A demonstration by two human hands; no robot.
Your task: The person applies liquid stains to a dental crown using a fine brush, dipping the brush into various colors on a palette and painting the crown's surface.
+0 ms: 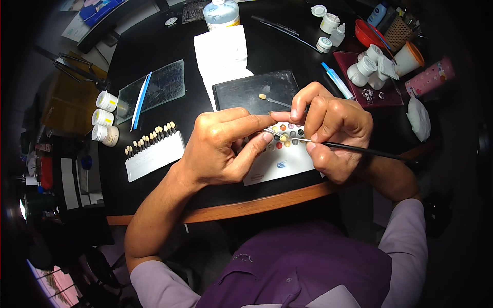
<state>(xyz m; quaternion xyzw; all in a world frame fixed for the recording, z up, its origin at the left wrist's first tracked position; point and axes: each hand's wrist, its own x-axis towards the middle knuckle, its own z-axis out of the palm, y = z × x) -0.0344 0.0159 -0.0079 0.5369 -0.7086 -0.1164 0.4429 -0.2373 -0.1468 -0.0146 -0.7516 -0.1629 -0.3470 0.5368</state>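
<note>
My left hand (224,143) is closed in a pinch on a thin metal tool (271,133). Near that tool's end sits a small yellowish tooth crown (283,138); how it is held is too small to tell. In my right hand (336,131) is a fine brush (354,148) with a dark handle, its tip against or just beside the crown. Both hands are over a white palette (262,174) dotted with round coloured patches, partly hidden by my fingers. Behind it, a dark tray (241,90) carries a tooth-shaped shade tab (262,96).
To the left lie a tooth shade guide (154,160), white jars (102,117) and a glass slab (162,84) with a blue-and-white stick (141,100). Paper towel (221,56) and a bottle (222,14) stand behind. At right are a blue marker-like tube (337,80), small jars (366,65) and a pink cylinder (430,77).
</note>
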